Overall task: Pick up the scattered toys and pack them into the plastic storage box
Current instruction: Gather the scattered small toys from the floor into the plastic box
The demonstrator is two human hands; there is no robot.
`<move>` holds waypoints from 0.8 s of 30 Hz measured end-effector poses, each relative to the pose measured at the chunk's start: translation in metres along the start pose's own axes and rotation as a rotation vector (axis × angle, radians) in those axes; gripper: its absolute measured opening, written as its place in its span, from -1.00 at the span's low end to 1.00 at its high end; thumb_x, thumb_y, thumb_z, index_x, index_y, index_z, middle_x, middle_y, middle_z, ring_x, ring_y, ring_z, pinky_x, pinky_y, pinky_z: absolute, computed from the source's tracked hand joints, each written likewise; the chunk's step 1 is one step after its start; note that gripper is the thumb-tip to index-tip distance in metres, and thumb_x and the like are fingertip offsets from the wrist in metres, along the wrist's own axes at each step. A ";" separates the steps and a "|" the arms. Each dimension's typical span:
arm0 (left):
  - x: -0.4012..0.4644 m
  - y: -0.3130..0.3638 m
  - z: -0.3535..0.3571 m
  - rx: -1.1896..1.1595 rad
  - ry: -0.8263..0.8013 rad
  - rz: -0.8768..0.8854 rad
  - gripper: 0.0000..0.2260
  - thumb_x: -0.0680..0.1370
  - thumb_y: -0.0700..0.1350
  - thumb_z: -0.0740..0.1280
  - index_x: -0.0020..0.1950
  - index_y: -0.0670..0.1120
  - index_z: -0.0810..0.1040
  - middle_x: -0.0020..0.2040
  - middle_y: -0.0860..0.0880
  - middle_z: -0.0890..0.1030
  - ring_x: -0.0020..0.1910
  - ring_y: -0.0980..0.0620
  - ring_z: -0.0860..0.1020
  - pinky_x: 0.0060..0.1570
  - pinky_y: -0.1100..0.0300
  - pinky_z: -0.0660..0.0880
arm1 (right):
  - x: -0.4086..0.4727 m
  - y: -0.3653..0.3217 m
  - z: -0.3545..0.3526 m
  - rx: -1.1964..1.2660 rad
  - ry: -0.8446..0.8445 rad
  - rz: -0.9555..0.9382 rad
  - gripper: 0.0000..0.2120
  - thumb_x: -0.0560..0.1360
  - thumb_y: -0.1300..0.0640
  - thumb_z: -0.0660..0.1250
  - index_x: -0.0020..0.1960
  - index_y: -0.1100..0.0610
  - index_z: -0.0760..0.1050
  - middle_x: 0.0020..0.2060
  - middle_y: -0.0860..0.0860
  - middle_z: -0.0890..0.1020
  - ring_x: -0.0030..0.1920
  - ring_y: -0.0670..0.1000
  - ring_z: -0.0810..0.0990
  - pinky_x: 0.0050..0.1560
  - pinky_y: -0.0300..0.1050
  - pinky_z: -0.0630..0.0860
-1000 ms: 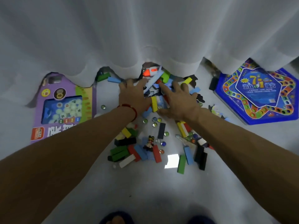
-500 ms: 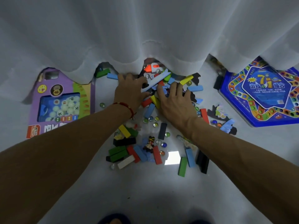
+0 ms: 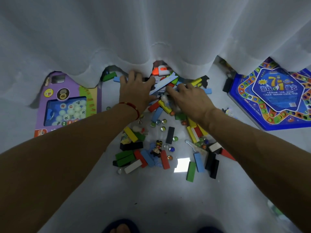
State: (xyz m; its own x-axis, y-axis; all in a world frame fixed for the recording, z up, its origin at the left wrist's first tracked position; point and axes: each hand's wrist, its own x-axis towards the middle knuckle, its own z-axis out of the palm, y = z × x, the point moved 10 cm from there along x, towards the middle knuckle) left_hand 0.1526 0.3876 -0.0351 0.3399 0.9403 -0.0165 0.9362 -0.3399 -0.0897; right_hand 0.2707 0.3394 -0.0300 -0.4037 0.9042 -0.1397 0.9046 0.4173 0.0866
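Near floor: bare pale floor [image 3: 159,199] lies between the person's feet and the toys, the widest open room for dragging things back; judging from this, it is the safest direction to sweep.
Front scatter: coloured blocks [image 3: 133,158], a small figure [image 3: 156,149] and glass marbles [image 3: 162,128] lie loose just ahead of the forearms; a forearm sliding low could send marbles rolling off, and they would be hard to recover.
Left hand [image 3: 136,91]: fingers spread and lightly bent, pressing down on the far heap, palm down; it holds nothing that I can see.
Right hand [image 3: 190,100]: fingers curled into the heap; whether they pinch a piece I cannot tell, as the fingertips are buried.
Far heap: blocks, a long blue strip [image 3: 164,84] and an orange-and-white toy [image 3: 159,71] sit against the curtain hem [image 3: 134,64]; raking them back may catch the cloth, or push pieces out of sight beneath it.
Side edges: a purple game box [image 3: 50,91] bounds the left, a blue game board [image 3: 277,98] the right, both partly under the curtain.
Storage box: not in view, so the carry path is unknown.
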 end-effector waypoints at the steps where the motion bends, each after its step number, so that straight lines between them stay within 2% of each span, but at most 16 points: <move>1: 0.000 -0.001 0.001 0.010 -0.007 0.006 -0.50 0.45 0.29 0.33 0.27 0.04 0.42 0.16 -0.19 0.53 0.26 -0.24 0.36 0.24 -0.21 0.26 | 0.002 0.005 -0.004 0.013 0.010 -0.008 -0.48 0.58 0.16 0.23 0.50 0.13 0.18 0.10 0.24 0.53 0.07 0.26 0.54 -0.09 0.12 0.54; 3: -0.001 -0.001 0.000 0.020 0.002 0.034 -0.49 0.45 0.30 0.33 0.25 0.02 0.42 0.13 -0.20 0.54 0.26 -0.25 0.37 0.27 -0.24 0.24 | 0.005 0.014 -0.010 0.026 0.025 -0.029 -0.40 0.51 0.27 0.33 0.50 0.12 0.20 0.02 0.23 0.55 0.00 0.26 0.58 -0.12 0.11 0.57; 5: 0.000 0.002 -0.004 0.016 0.030 0.077 -0.51 0.44 0.27 0.36 0.21 -0.02 0.44 0.08 -0.20 0.55 0.20 -0.24 0.40 0.24 -0.20 0.26 | 0.006 0.024 -0.008 0.068 0.025 -0.028 -0.39 0.48 0.27 0.40 0.46 0.09 0.26 0.07 0.22 0.57 0.00 0.27 0.62 -0.04 0.15 0.62; 7: 0.001 0.005 -0.005 -0.011 0.022 0.105 -0.53 0.46 0.23 0.37 0.20 -0.05 0.44 0.05 -0.20 0.55 0.15 -0.22 0.41 0.15 -0.11 0.31 | 0.008 0.036 -0.005 0.201 0.004 0.016 -0.44 0.48 0.20 0.44 0.41 0.04 0.32 0.18 0.21 0.57 0.11 0.28 0.61 0.13 0.19 0.59; 9: 0.003 0.006 -0.002 -0.083 -0.012 0.106 -0.56 0.47 0.18 0.37 0.20 -0.06 0.44 0.05 -0.19 0.55 0.14 -0.20 0.40 0.09 -0.05 0.30 | 0.008 0.052 -0.009 0.374 0.050 0.098 -0.60 0.53 0.16 0.38 0.35 0.03 0.42 0.21 0.18 0.58 0.16 0.25 0.58 0.22 0.12 0.54; 13: 0.007 0.008 -0.002 -0.282 -0.031 0.099 -0.69 0.50 0.04 0.38 0.14 -0.08 0.46 -0.03 -0.14 0.55 0.08 -0.18 0.40 0.04 -0.03 0.33 | -0.001 0.083 -0.024 0.611 0.209 0.270 -0.73 0.54 0.24 0.36 0.22 0.07 0.55 0.08 0.11 0.66 0.03 0.16 0.63 0.09 0.03 0.56; 17: 0.007 0.011 -0.011 -0.381 -0.015 0.139 -0.84 0.54 -0.08 0.34 0.04 -0.10 0.46 -0.13 -0.14 0.54 -0.02 -0.17 0.40 0.01 -0.07 0.38 | -0.015 0.092 -0.037 0.764 0.257 0.357 -0.78 0.53 0.23 0.39 0.17 0.10 0.58 -0.04 0.05 0.67 -0.09 0.06 0.63 0.08 0.03 0.58; 19: 0.003 0.011 -0.024 -0.433 0.029 0.125 -0.88 0.56 -0.12 0.32 0.03 -0.13 0.46 -0.16 -0.13 0.52 -0.06 -0.12 0.37 -0.01 -0.02 0.35 | -0.024 0.098 -0.045 0.855 0.275 0.393 -0.78 0.53 0.25 0.39 0.17 0.13 0.58 -0.07 0.03 0.65 -0.16 0.03 0.64 0.05 -0.05 0.61; 21: -0.007 0.011 -0.049 -0.456 0.125 0.111 -0.92 0.57 -0.15 0.30 0.01 -0.12 0.43 -0.20 -0.11 0.48 -0.10 -0.05 0.30 -0.06 0.08 0.27 | -0.037 0.105 -0.051 1.019 0.270 0.470 -0.78 0.52 0.26 0.42 0.15 0.14 0.59 -0.02 0.01 0.63 -0.16 0.00 0.64 0.00 -0.16 0.63; 24: -0.034 0.014 -0.088 -0.505 0.226 0.071 -0.93 0.59 -0.14 0.27 0.03 -0.12 0.44 -0.22 -0.03 0.41 -0.09 -0.03 0.28 -0.10 0.14 0.23 | -0.072 0.116 -0.057 1.411 0.255 0.664 -0.73 0.50 0.27 0.45 0.18 0.12 0.58 0.11 0.17 0.60 -0.19 0.14 0.70 -0.18 0.00 0.68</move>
State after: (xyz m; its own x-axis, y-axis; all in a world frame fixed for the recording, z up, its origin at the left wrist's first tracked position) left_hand 0.1620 0.3500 0.0519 0.3625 0.9072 0.2137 0.8183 -0.4195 0.3928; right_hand 0.3965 0.3276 0.0461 0.2199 0.9355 -0.2765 0.2579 -0.3291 -0.9084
